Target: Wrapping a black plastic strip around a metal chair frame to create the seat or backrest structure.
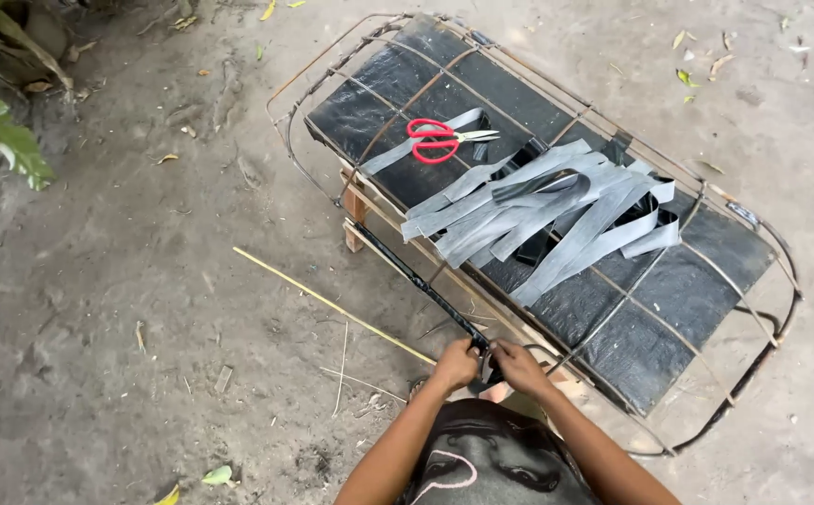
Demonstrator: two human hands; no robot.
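Fingers of my left hand (456, 363) and right hand (517, 365) closed on the rail (416, 279), half wrapped in black, while strips (538, 210) and scissors (437, 139) waited unused.

One red scissors (437, 140); one wire frame (557, 103); two hands (488, 365).

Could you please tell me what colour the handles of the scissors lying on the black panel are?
The scissors have red handles, seen clearly in the head view.

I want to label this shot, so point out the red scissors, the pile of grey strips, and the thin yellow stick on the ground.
red scissors (435, 142), head view, on the handle loops.
grey strips (538, 210), head view, middle of the pile.
yellow stick (332, 305), head view, mid-length on the dirt.
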